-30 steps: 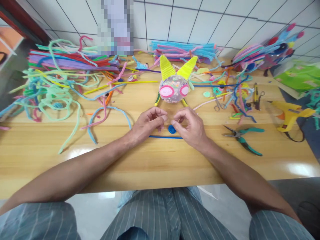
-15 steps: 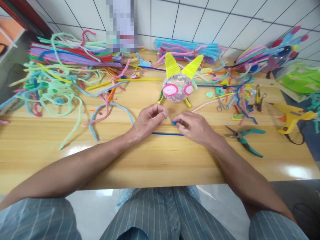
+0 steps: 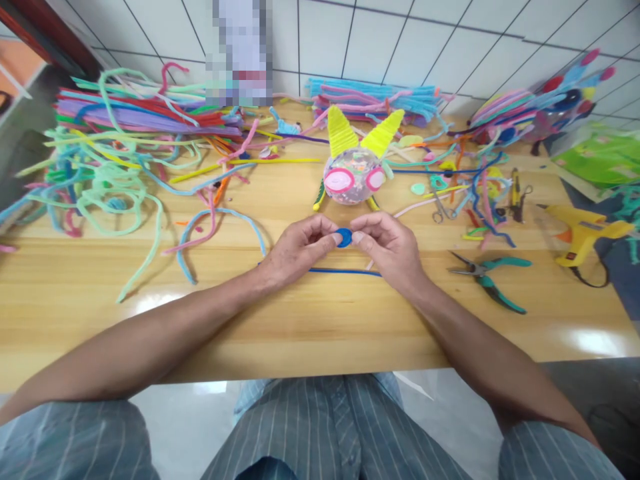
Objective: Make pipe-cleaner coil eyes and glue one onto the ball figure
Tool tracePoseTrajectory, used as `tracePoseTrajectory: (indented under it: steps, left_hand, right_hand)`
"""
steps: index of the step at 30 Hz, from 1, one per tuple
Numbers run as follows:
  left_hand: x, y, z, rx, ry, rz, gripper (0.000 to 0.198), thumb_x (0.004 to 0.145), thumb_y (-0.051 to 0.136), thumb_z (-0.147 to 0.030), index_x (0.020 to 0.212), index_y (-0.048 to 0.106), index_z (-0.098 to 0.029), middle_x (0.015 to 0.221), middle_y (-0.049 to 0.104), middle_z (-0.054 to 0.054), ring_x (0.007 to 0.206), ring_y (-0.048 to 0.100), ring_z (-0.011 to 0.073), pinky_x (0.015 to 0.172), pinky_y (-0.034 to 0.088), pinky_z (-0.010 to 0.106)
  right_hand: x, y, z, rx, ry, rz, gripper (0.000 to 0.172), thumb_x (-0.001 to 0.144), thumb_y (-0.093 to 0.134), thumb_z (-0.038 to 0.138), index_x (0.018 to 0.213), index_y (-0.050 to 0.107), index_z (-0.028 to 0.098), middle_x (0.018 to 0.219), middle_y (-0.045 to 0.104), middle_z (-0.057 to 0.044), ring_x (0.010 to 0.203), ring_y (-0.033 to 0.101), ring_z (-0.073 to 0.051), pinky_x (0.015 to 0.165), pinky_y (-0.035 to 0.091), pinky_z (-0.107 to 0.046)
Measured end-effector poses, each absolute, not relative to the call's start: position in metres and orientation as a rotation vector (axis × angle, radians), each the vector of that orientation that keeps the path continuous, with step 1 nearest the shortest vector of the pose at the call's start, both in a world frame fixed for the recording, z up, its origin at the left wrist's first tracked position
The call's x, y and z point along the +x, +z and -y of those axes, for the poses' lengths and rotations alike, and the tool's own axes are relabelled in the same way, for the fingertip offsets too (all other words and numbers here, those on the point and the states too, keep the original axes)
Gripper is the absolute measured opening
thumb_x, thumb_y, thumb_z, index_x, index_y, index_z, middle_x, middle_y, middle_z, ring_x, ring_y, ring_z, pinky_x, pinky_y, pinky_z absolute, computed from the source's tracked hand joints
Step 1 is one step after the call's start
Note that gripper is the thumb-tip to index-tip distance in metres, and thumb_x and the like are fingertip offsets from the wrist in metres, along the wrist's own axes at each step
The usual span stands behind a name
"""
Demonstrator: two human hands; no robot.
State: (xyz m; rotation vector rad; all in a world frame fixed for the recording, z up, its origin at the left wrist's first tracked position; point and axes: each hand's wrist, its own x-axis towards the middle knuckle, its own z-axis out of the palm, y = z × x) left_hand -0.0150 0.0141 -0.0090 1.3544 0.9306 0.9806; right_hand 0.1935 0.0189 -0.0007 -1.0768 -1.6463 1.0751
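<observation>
Wooden tabletop [image 3: 310, 333] lies beneath left hand [image 3: 303, 248] and right hand [image 3: 393, 250] — grip pinched on a blue disc [image 3: 344, 237], round face upward.

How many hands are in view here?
2: the left hand and right hand, with fingers at opposite edges of the blue disc. Neither is fully hidden.

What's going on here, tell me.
A person at a wooden table has a small blue disc at the fingertips of both hands, the left hand at one edge and the right hand at the other. A straight blue strip lies nearer the person. Beyond the hands stands a round figure with yellow ears and pink-rimmed eyes. Open pliers and a yellow glue gun lie to the right, neither in a grip.
</observation>
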Motion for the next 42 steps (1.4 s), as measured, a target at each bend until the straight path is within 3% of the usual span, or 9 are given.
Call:
tracePoseTrajectory:
  steps: [5, 10, 22, 33, 42]
  left_hand:
    - [-0.013, -0.007, -0.014, 1.323, 1.008, -0.927, 0.035, 0.088, 0.079, -0.049, 0.086, 0.064, -0.017, 0.073, 0.056, -0.003, 0.067, 0.047, 0.0108, 0.063, 0.04, 0.024]
    - [-0.013, -0.004, -0.012, 1.323, 1.014, -0.867, 0.035, 0.089, 0.079, -0.05, 0.09, 0.067, -0.018, 0.081, 0.065, -0.001, 0.075, 0.055, 0.0124, 0.073, 0.047, 0.026]
    - [-0.011, -0.012, -0.007, 1.361, 1.064, -0.972, 0.031, 0.086, 0.082, -0.048, 0.092, 0.073, -0.019, 0.082, 0.072, 0.003, 0.074, 0.062, 0.0151, 0.069, 0.052, 0.027]
    - [-0.009, -0.009, 0.0, 1.728, 1.176, -1.161, 0.006, 0.087, 0.072, -0.022, 0.084, 0.076, -0.017, 0.065, 0.066, -0.002, 0.054, 0.052, 0.0084, 0.054, 0.04, 0.022]
    - [-0.007, -0.009, 0.002, 1.674, 1.158, -1.159, 0.009, 0.087, 0.073, -0.025, 0.085, 0.078, -0.018, 0.066, 0.069, -0.001, 0.056, 0.055, 0.01, 0.055, 0.043, 0.022]
  right_hand:
    - [0.194, 0.002, -0.019, -1.029, 0.676, 1.864, 0.003, 0.09, 0.072, 0.02, 0.091, 0.071, 0.023, 0.081, 0.068, 0.0, 0.072, 0.064, -0.015, 0.066, 0.054, -0.029]
    - [0.193, 0.001, -0.019, -0.957, 0.516, 1.95, 0.008, 0.091, 0.071, 0.017, 0.095, 0.07, 0.023, 0.081, 0.068, 0.0, 0.072, 0.064, -0.015, 0.066, 0.052, -0.029]
    - [0.192, 0.003, -0.015, -0.98, 0.422, 1.991, 0.007, 0.093, 0.067, 0.019, 0.096, 0.071, 0.023, 0.084, 0.073, -0.002, 0.074, 0.068, -0.017, 0.067, 0.054, -0.031]
    - [0.187, 0.005, -0.009, -0.999, 0.272, 2.02, 0.01, 0.093, 0.066, 0.015, 0.088, 0.069, 0.024, 0.078, 0.075, -0.001, 0.068, 0.068, -0.016, 0.065, 0.053, -0.029]
    - [0.187, 0.002, -0.006, -1.02, 0.084, 2.112, 0.012, 0.091, 0.06, 0.013, 0.092, 0.066, 0.024, 0.079, 0.075, -0.002, 0.072, 0.07, -0.018, 0.069, 0.053, -0.031]
